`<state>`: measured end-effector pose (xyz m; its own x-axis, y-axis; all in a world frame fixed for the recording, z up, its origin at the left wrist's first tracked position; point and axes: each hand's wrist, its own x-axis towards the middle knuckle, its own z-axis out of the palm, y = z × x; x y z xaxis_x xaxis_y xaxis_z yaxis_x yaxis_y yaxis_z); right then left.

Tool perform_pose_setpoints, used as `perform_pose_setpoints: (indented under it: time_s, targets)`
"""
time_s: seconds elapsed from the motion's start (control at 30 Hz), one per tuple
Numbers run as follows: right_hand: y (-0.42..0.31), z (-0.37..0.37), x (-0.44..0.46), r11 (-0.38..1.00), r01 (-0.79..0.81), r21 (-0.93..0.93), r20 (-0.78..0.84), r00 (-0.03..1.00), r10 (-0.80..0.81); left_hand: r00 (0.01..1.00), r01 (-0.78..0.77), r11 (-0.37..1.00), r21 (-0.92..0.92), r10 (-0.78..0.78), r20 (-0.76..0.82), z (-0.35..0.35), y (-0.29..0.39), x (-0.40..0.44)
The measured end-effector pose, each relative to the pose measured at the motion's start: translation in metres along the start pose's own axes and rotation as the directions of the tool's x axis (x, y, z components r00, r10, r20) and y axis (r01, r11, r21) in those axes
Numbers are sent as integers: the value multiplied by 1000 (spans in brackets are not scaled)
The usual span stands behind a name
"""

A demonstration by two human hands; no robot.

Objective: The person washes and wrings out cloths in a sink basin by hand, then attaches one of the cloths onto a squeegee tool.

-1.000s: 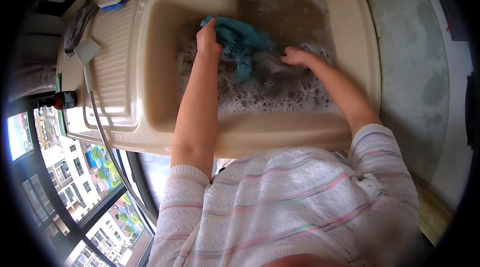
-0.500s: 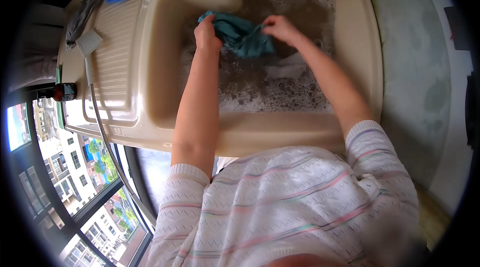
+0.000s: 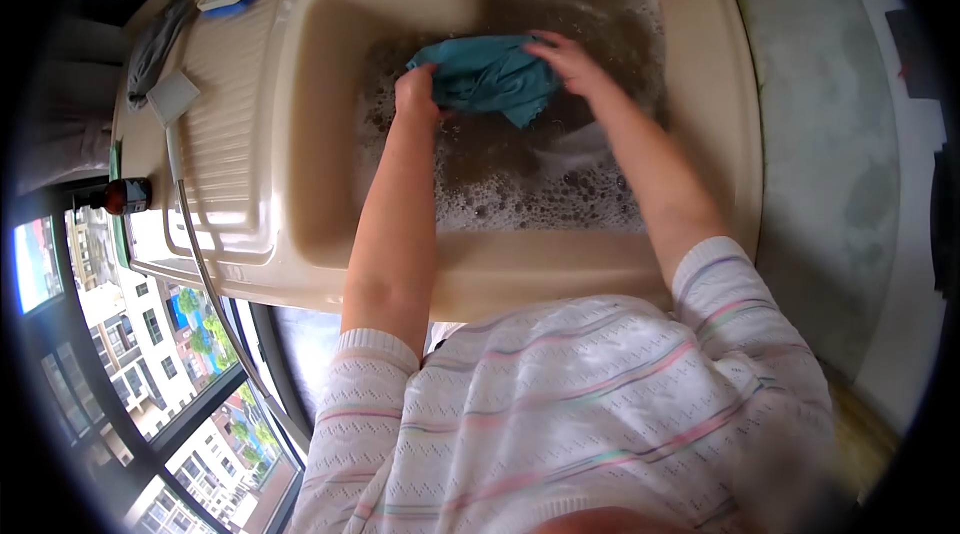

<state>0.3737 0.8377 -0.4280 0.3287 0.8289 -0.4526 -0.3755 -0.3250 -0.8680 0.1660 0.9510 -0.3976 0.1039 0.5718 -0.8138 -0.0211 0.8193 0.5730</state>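
One beige sink [image 3: 313, 134], foamy water [image 3: 480, 169], two hands [image 3: 416, 92] [image 3: 567, 66] gripping one teal cloth [image 3: 488, 76], one brown bottle [image 3: 126, 196]

Not a word comes through legibly here: over on the left, the dark bottle [image 3: 125, 197] shows a label [image 3: 138, 196], its print too small to read, and to the right a small red mark [image 3: 905, 78] on a dark panel [image 3: 913, 54] is only a blur.

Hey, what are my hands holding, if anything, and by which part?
A teal cloth: your left hand grips its left end, and your right hand holds its upper right edge.
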Motion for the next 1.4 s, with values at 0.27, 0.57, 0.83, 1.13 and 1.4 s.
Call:
perform_pose_setpoints:
  time_s: [0.27, 0.57, 0.83, 1.13, 1.4]
  targets:
    - [-31, 183, -108, 377, 702, -604, 360, 663, -656, 664, -418, 877, -238, 473, 579, -20, -19, -55]
    - [-11, 44, 27, 417, 155, -896, -25, 919, -394, 927, -100, 992, -76, 121, 355, 45, -15, -15]
    - [-1, -42, 5, 825, 51, -563, -301, 917, -263, 961, -273, 816, 510, 259, 99, 10, 1, -27]
    - [-20, -37, -15, 943, 37, -330, -144, 986, -89, 984, -179, 793, 583, 139, 112, 9, -4, -15]
    - [-35, 153, -89, 573, 553, -605, 205, 803, -559, 826, -92, 992, -82, 122, 550, -6, -17, 1]
